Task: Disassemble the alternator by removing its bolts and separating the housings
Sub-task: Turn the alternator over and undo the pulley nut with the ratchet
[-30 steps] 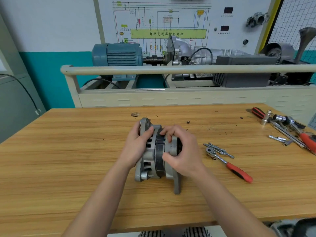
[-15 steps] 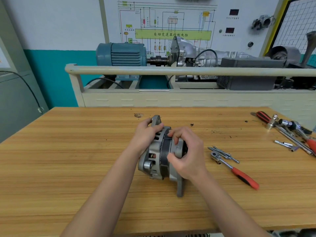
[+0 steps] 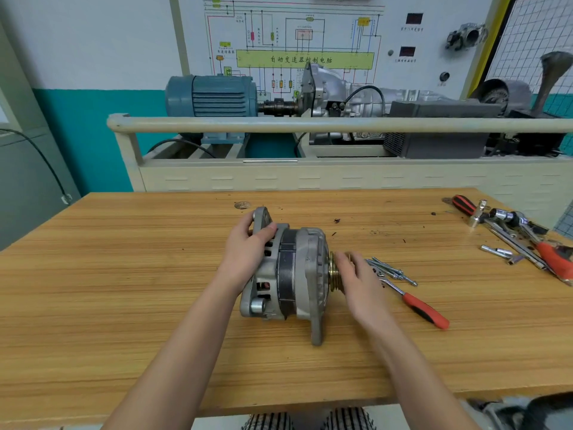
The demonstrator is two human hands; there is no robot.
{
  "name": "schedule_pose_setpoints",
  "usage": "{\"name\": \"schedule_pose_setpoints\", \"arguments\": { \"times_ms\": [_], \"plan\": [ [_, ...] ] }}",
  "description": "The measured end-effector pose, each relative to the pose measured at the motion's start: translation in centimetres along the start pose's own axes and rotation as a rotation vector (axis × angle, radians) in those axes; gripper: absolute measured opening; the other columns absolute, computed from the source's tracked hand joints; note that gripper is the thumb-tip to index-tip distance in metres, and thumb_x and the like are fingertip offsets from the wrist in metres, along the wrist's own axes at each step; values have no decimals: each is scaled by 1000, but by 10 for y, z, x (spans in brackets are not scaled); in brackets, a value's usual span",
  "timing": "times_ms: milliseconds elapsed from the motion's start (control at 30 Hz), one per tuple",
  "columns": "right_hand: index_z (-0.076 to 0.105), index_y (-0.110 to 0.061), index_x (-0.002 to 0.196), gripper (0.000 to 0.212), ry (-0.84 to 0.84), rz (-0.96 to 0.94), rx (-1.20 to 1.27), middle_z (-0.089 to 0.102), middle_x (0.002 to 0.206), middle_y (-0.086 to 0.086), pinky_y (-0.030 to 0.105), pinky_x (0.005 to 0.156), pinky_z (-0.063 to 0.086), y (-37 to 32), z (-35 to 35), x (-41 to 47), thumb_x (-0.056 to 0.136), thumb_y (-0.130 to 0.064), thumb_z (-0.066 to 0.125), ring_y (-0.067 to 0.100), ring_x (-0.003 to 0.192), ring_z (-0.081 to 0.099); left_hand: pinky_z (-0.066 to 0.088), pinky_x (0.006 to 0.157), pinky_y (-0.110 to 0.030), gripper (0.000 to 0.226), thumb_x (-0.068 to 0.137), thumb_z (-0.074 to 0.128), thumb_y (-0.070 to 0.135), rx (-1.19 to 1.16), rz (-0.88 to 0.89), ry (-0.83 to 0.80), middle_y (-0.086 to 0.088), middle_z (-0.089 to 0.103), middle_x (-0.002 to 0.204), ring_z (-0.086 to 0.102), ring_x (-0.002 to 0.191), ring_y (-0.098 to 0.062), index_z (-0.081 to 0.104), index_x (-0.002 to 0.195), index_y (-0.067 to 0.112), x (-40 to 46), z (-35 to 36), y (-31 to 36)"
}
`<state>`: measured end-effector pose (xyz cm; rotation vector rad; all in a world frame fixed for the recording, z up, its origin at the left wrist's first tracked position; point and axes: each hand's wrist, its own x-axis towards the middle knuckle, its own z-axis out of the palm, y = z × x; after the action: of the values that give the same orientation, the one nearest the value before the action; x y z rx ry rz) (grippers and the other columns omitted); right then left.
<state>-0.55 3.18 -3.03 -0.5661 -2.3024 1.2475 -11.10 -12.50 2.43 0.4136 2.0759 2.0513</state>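
Observation:
The grey alternator (image 3: 297, 274) lies on its side on the wooden bench (image 3: 124, 290), its two housings together around a dark stator band. My left hand (image 3: 248, 252) grips the rear housing at its upper left, thumb over the top. At the alternator's right end sits a brass-coloured pulley (image 3: 334, 271), and my right hand (image 3: 359, 283) rests flat against it with its fingers apart. Several loose long bolts (image 3: 390, 270) lie on the bench just right of that hand.
A ratchet with a red handle (image 3: 415, 301) lies right of the alternator. More wrenches, sockets and a red-handled tool (image 3: 521, 234) lie at the bench's far right. Behind the bench stands a training rig with a rail (image 3: 310, 124) and a blue motor (image 3: 214, 96).
My right hand has let go of the front housing and moved right to the pulley. The alternator now rests flat on the bench, its pulley end uncovered.

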Motion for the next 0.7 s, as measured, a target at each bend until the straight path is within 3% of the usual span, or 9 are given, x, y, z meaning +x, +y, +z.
{"name": "schedule_pose_setpoints", "arguments": {
  "times_ms": [100,167,333,367,433,500,533,600,700],
  "plan": [
    [44,-43,114,19,-137,-198,114,57,105,-29,14,76,40,14,-8,-3,96,-47,41,-9,98,54,54,90,-46,52,92,64,22,-7,-24,-3,-5,69,110,70,93,-24,45,140,21,2,-1,2],
    [42,-41,120,28,-223,-309,148,54,109,-29,10,77,41,21,-16,-5,93,-39,48,-7,99,54,56,85,-43,53,92,64,22,-11,-28,-18,-5,70,106,71,89,-23,44,141,20,3,-1,3],
    [46,-27,127,61,-333,-417,270,52,129,-5,34,109,38,29,-31,-1,76,-7,72,12,125,48,56,69,-31,53,92,64,21,-18,-33,-6,2,71,97,73,78,-15,44,141,22,3,-2,2],
    [43,-27,131,69,-372,-327,388,49,134,-8,34,108,39,26,-33,-1,72,-15,75,10,126,48,56,68,-30,51,92,64,21,-12,-28,-1,1,71,99,73,79,-16,46,140,22,3,-2,2],
    [37,-35,136,81,-386,-95,426,44,138,-14,30,96,45,12,-32,-4,68,-59,72,6,116,54,55,64,-27,44,92,63,21,-8,-12,4,0,72,97,73,77,-15,51,135,22,1,-1,1],
    [42,-37,132,81,-286,50,156,48,120,-20,22,75,43,-5,-24,-7,68,-88,40,-2,91,56,55,63,-26,40,92,63,21,-6,-6,12,1,73,96,72,76,-14,53,131,23,-1,-1,0],
    [46,-34,130,79,-193,52,59,49,108,-20,21,69,42,-9,-18,-6,71,-85,30,0,81,55,54,63,-26,39,92,62,22,-5,-4,13,1,73,96,72,77,-14,53,131,23,-2,-1,0],
    [56,-23,122,63,-90,22,69,55,93,-15,24,69,44,-11,-13,-2,85,-70,36,5,74,55,54,62,-25,41,92,63,22,-14,-7,10,0,73,97,73,78,-15,53,132,23,-3,-2,0],
    [53,-23,127,39,-165,-78,158,61,115,-4,32,86,50,1,-17,-4,93,-42,54,11,100,59,54,59,-25,44,92,64,24,-31,-38,-3,1,73,95,73,76,-15,51,134,24,-3,-3,1]
  ]
}}
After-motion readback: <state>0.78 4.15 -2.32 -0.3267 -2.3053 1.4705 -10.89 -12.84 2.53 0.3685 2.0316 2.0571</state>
